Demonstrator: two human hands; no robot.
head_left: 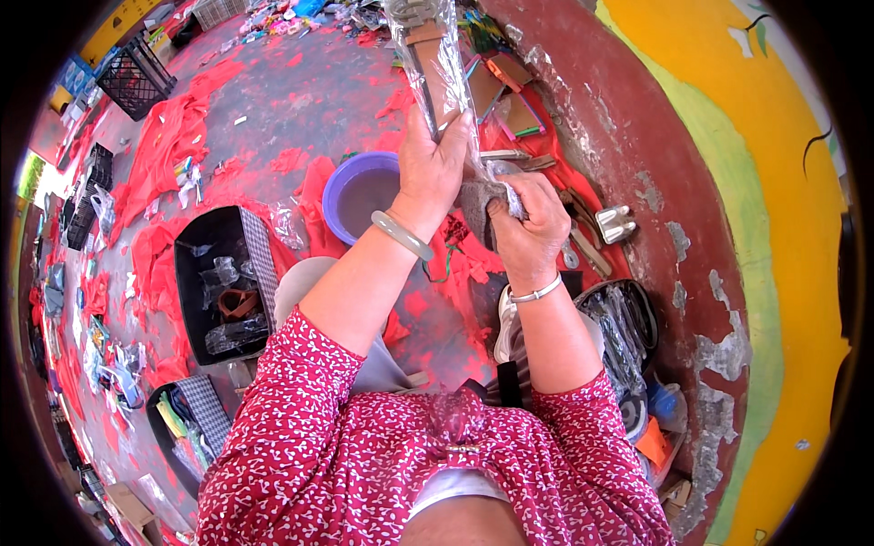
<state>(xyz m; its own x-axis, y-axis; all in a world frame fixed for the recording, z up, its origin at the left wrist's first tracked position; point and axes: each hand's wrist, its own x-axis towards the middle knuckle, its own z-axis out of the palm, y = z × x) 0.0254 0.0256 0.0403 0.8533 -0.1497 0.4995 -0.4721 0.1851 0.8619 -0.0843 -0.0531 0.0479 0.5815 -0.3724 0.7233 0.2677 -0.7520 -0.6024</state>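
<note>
My left hand (432, 168) is closed around a clear plastic sleeve holding a brown belt (435, 68) with a metal buckle at its far end. The sleeve stretches away from me, lengthwise. At its near end my right hand (533, 223) grips a grey cloth (478, 207), pressed close against the plastic. A whitish piece of cloth or wrap shows by the right fingers. Just left of my left forearm, a purple basin (331, 202) holds greyish water.
Left of me stands a black box (259, 250) with plastic-wrapped items and a brown coiled belt (238, 303). A second checked box (208, 409) is nearer. Wrapped packs (619, 332) fill a container at right, beside the peeling wall (678, 237). A black crate (137, 77) stands far left.
</note>
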